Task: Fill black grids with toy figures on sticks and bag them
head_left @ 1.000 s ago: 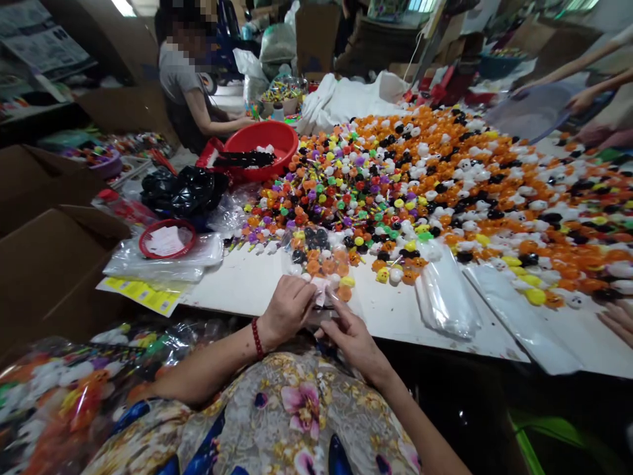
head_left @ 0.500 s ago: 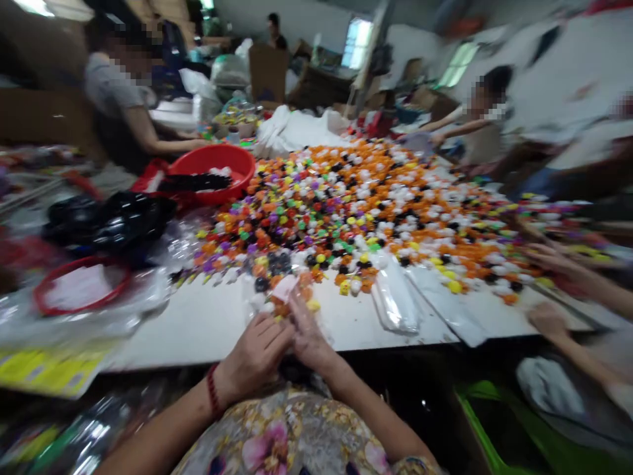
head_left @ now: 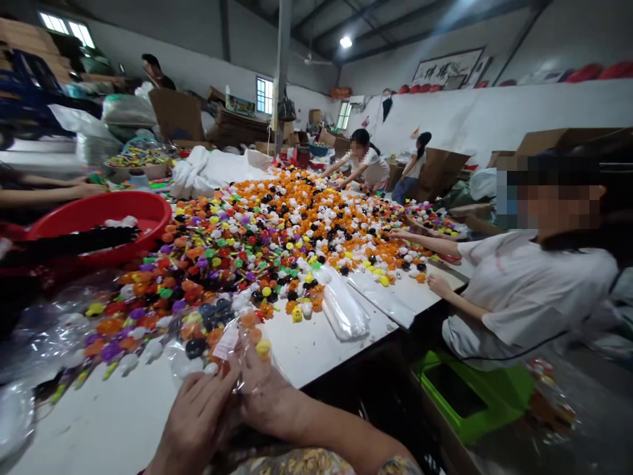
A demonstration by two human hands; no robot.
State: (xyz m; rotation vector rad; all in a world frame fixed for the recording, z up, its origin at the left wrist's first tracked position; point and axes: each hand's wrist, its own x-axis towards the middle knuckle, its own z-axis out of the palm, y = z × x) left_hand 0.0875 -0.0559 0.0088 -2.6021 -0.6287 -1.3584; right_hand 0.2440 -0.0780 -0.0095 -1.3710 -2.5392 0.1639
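Note:
A clear plastic bag [head_left: 179, 356] lies at the near table edge, with several small orange, black, white and yellow toys inside. A white paper label [head_left: 227, 340] shows at the bag's upper side. My left hand [head_left: 198, 406] has its fingers closed at the bag's near end. Beside it, my right hand [head_left: 267, 382] grips the same bag, its fingers by the label and partly covered by shiny film. The two hands touch or nearly touch. Just beyond them spreads a large heap of small colourful toys [head_left: 277, 231], some on short sticks.
Stacks of clear plastic bags [head_left: 343, 307] lie right of my hands on the white table [head_left: 119, 419]. A red basin [head_left: 99, 218] stands at the left. A person in a white shirt [head_left: 539, 290] reaches toward the heap from the right, above a green plastic stool [head_left: 475, 389].
The view has turned right and lifted, so the person at the right shows more fully. My hands keep their hold on the bag and appear lower left in the picture.

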